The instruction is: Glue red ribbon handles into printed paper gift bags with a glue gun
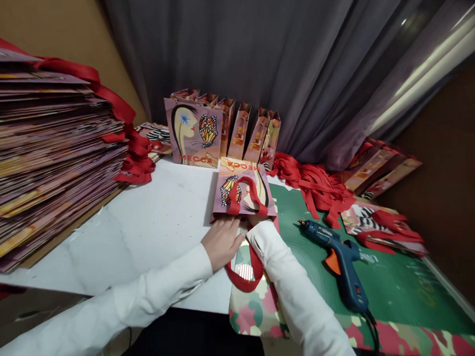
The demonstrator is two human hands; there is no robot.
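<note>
At the far left rises a tall stack of flattened, printed purple-and-orange paper bags (pixel 53 156), with loose red fabric ribbons (pixel 138 156) spilling down its right side. Next comes the white, marble-patterned surface (pixel 164 219), and at its back a row of upright printed paper bags (pixel 197 132), the nearest showing a butterfly above red "MECCA" lettering. The left hand (pixel 223 241) lies palm down, its fingers stretched side by side to the near edge of a lilac printed paper bag with red ribbon handles (pixel 244 196), its thumb held apart. This bag lies on its side in front of the row, mouth toward the person, one handle loop on its upper face. The right hand (pixel 257 219) reaches into the mouth; its fingers are hidden, so whether they grip cannot be told. Further right, a heap of red ribbons (pixel 313 179) lies behind a dark-blue glue gun with an orange trigger (pixel 348 276), which rests on a green mat (pixel 406 280). At the far right are a flat bag with zebra-like stripes (pixel 367 219) and, behind it, more standing bags (pixel 380 165).
</note>
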